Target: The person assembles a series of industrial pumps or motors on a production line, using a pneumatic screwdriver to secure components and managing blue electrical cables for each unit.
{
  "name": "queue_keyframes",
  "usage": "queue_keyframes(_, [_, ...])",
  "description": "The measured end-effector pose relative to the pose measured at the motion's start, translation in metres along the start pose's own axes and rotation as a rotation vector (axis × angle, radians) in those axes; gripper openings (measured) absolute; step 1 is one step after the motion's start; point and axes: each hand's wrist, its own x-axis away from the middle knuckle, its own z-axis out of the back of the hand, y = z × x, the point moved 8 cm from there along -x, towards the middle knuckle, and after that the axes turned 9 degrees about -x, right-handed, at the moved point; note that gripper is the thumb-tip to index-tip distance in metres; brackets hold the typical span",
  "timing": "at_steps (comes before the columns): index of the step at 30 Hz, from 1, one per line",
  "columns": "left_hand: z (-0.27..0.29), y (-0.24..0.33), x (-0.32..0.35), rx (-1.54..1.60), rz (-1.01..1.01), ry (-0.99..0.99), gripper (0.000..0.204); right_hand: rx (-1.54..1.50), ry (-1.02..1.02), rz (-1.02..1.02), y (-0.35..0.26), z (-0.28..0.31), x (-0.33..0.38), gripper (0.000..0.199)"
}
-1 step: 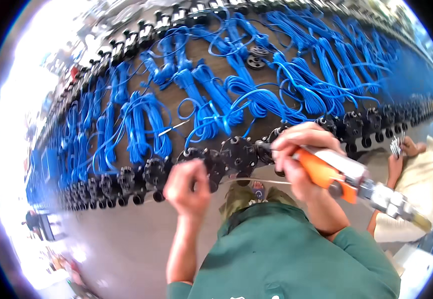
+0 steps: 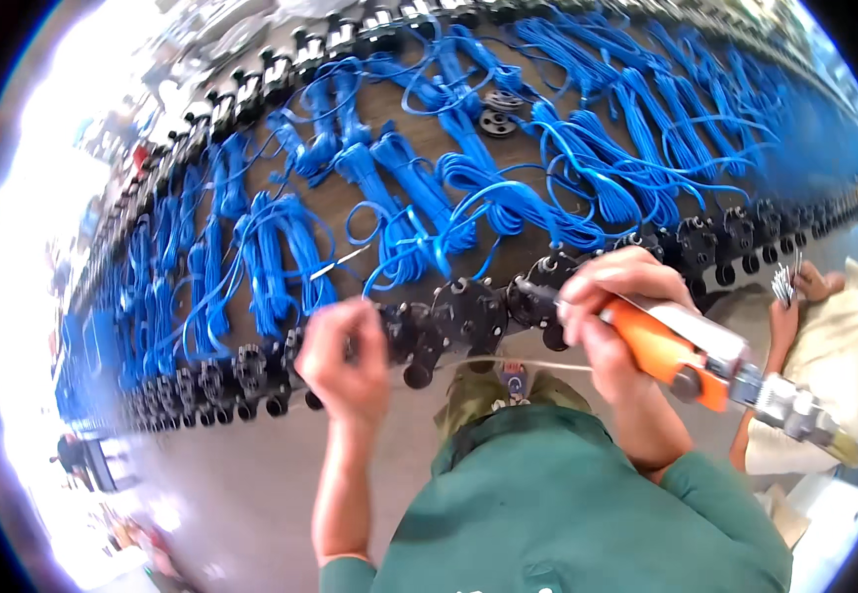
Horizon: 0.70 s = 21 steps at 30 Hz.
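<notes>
My right hand (image 2: 621, 306) is wrapped round an orange and silver air tool (image 2: 671, 346). The tool's narrow dark tip points left toward the row of black parts, and a brass-coloured fitting is on its other end. Whether the tip touches a part I cannot tell. My left hand (image 2: 345, 361) is closed, its fingers curled and slightly blurred, over the near edge of the table. Anything in those fingers is too small or hidden to name. Between my hands stands a round black flange-like part (image 2: 468, 311) with small studs, beside similar ones.
Coiled blue cables (image 2: 389, 222) cover much of the brown tabletop (image 2: 518, 153). A metal disc (image 2: 497, 122) lies among them. More black and silver parts (image 2: 310, 44) line the far edge. At right, another person's hand (image 2: 819, 282) is near a bunch of small metal pieces (image 2: 782, 285).
My left hand has moved left along the near row of black parts. My right hand and the air tool have shifted slightly right.
</notes>
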Motion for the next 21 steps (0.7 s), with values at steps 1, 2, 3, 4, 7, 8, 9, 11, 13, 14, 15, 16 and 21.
queue_keyframes(1, [-0.019,0.007,-0.049,-0.027,-0.077,-0.139,0.009,0.019,0.087,0.017,-0.011,0.02,0.003,0.036])
queue_keyframes(2, [-0.05,0.002,-0.085,-0.113,-0.134,-0.359,0.01,0.013,0.154,-0.019,-0.009,0.03,0.009,0.036])
queue_keyframes(3, [-0.092,-0.006,-0.108,-0.199,-0.213,-0.612,0.011,0.02,0.218,-0.046,-0.008,0.037,0.015,0.037])
queue_keyframes(4, [-0.137,-0.02,-0.112,-0.28,-0.313,-0.893,0.012,0.026,0.271,-0.072,-0.005,0.042,0.02,0.037])
queue_keyframes(7, [-0.228,-0.055,-0.068,-0.247,-0.695,-1.394,0.013,0.145,0.404,-0.11,0.012,0.05,0.035,0.033])
queue_keyframes(8, [-0.251,-0.058,-0.051,-0.164,-0.794,-1.457,0.013,0.19,0.436,-0.121,0.016,0.051,0.039,0.032])
queue_keyframes(9, [-0.269,-0.061,-0.037,-0.083,-0.881,-1.496,0.014,0.222,0.46,-0.132,0.02,0.051,0.042,0.031])
queue_keyframes(11, [-0.297,-0.045,-0.017,0.064,-1.083,-1.505,0.015,0.296,0.475,-0.158,0.029,0.049,0.041,0.03])
queue_keyframes(13, [-0.315,-0.038,0.002,0.117,-1.21,-1.479,0.017,0.343,0.499,-0.178,0.036,0.045,0.037,0.029])
queue_keyframes(14, [-0.321,-0.046,0.014,0.186,-1.195,-1.551,0.02,0.358,0.517,-0.168,0.037,0.041,0.035,0.029])
queue_keyframes(15, [-0.327,-0.056,0.028,0.254,-1.172,-1.621,0.023,0.366,0.541,-0.174,0.04,0.038,0.034,0.029])
queue_keyframes(16, [-0.334,-0.057,0.036,0.16,-1.21,-1.744,0.027,0.373,0.543,-0.165,0.042,0.036,0.032,0.029])
queue_keyframes(21, [-0.331,-0.046,0.038,0.153,-1.35,-1.775,0.02,0.432,0.497,-0.13,0.058,0.019,0.021,0.03])
